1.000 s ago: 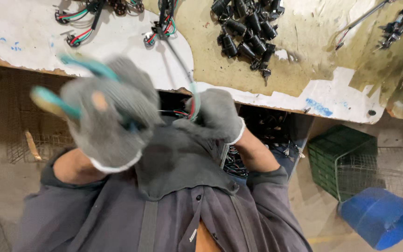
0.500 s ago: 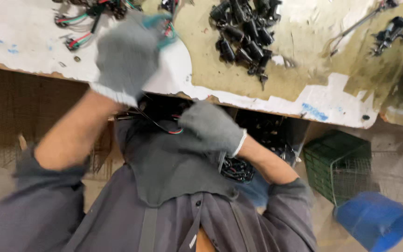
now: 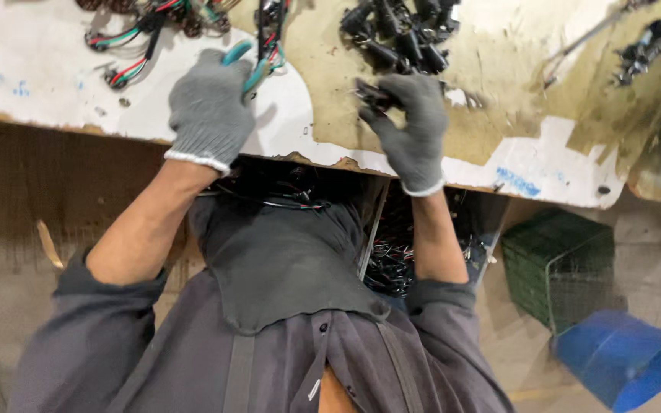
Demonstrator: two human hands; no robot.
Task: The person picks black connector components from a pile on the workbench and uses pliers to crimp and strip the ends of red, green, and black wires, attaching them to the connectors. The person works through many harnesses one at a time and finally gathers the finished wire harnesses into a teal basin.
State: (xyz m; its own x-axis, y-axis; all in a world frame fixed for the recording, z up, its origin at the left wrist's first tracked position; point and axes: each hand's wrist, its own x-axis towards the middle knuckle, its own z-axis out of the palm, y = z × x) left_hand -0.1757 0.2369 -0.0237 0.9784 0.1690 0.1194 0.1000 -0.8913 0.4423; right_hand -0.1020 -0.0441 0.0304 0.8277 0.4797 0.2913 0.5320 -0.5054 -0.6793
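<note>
while the left hand (image 3: 210, 113) grips teal-handled pliers (image 3: 248, 65), the right hand (image 3: 413, 126) pinches a black connector (image 3: 374, 95).

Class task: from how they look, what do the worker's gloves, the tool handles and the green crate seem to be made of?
Gloves: grey knitted fabric, matte, ribbed cuffs, likely cotton. Tool handles: teal coating, smooth, probably plastic or rubber. Crate: green mesh grid, seemingly coated wire or plastic.

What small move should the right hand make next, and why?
Probably lift the black connector clear of the pile of black connectors. The right hand already pinches it at the pile's edge, while the left hand holds teal-handled pliers on the table.
</note>
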